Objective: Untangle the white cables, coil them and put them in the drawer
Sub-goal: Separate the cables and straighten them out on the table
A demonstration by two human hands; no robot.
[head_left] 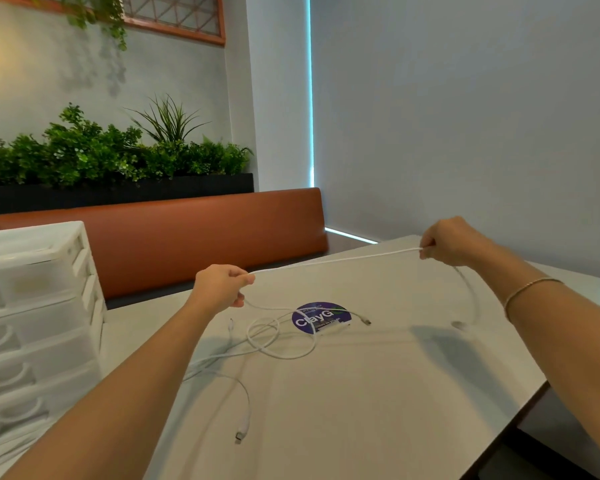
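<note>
A white cable [336, 260] is stretched taut in the air between my two hands above the table. My left hand [222, 285] pinches one part of it and my right hand [447, 242] pinches another. From my right hand the cable hangs in a curve down to the table. Below my left hand a tangle of white cables [278, 337] lies looped on the tabletop, with one plug end [241, 433] near the front and another plug end [366, 321] by the sticker. A white plastic drawer unit [32, 306] stands at the left, its drawers closed.
The white table [361, 410] carries a round purple sticker [321, 317]. An orange-brown bench backrest [187, 237] runs behind the table, with a black planter of green plants [111, 157] above it. The table's right edge drops off at the lower right.
</note>
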